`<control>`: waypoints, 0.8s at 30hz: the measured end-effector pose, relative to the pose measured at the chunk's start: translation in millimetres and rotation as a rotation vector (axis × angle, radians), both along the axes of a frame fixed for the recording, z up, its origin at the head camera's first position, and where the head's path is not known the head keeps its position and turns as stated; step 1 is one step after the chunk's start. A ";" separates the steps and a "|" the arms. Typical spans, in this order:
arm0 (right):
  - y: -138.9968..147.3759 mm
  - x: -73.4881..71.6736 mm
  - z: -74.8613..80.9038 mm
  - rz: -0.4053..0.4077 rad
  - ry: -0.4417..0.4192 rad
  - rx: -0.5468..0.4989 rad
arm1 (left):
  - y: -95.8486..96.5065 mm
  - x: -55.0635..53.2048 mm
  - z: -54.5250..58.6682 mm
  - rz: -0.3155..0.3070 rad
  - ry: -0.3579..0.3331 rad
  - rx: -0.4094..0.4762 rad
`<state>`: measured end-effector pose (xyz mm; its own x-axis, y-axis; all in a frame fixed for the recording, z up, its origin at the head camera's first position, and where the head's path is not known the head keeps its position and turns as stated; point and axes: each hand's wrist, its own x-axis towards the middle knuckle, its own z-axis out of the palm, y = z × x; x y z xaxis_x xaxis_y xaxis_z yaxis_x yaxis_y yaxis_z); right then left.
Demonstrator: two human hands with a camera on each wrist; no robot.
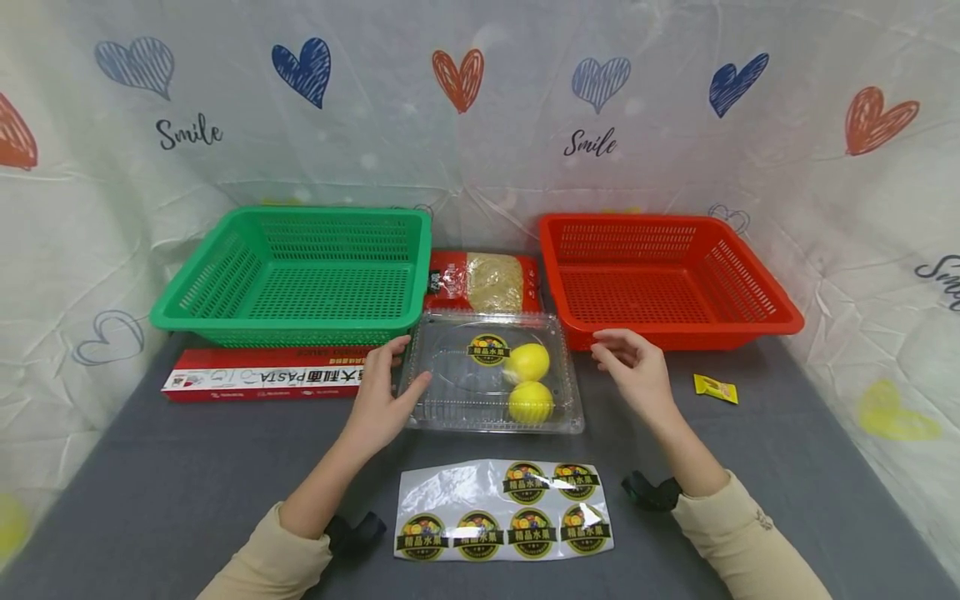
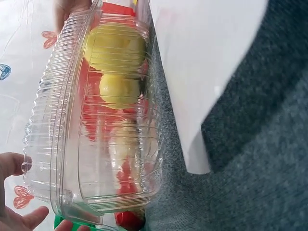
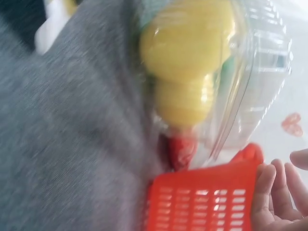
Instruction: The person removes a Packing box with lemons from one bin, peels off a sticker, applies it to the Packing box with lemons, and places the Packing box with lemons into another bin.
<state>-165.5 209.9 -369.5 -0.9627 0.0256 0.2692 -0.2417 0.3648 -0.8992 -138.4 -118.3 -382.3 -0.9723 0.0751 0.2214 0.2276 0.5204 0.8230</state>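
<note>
A clear plastic clamshell box (image 1: 453, 400) stands closed in the middle of the table. A round fruit sticker (image 1: 489, 350) is on its lid. Inside, at the right, are two yellow fruits, one (image 1: 527, 362) behind the other (image 1: 531, 403). My left hand (image 1: 381, 396) is at the box's left side, thumb at the lid's edge and fingers spread along the side. To the right of the box, apart from it, my right hand (image 1: 636, 375) is held in front of the red basket (image 1: 675, 340) with loosely bent fingers and nothing in them.
Before the box lies a white sheet (image 1: 442, 487) with several round stickers. A green basket (image 1: 292, 325) stands back left, a red pasta box (image 1: 262, 387) in front of it. Between the baskets lies a noodle bag (image 1: 495, 279). A small yellow packet (image 1: 716, 389) is at the right.
</note>
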 end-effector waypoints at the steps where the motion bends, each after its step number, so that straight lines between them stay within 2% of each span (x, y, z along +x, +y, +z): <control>1: 2.7 0.3 -1.1 -0.004 -0.008 -0.010 | -0.1 -0.6 -0.3 -0.013 -0.025 0.019; 7: 17.0 0.2 -6.1 -0.025 -0.092 -0.100 | -0.3 -4.6 -1.6 -0.055 -0.156 0.102; 12: 27.4 -1.6 -9.0 -0.014 -0.195 -0.177 | -0.1 -7.4 -3.8 -0.080 -0.219 0.144; 19: 40.8 -3.6 -8.6 0.060 -0.316 -0.449 | -0.3 -11.3 -6.0 -0.103 -0.255 0.215; 24: 49.4 -5.0 -6.8 0.080 -0.374 -0.638 | -0.3 -13.3 -5.8 -0.114 -0.275 0.243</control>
<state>-170.5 259.3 -376.3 -0.9927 -0.0069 -0.1203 0.1179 -0.2616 -0.9579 -151.7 -118.7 -388.2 -0.9864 0.1632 -0.0217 0.0263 0.2865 0.9577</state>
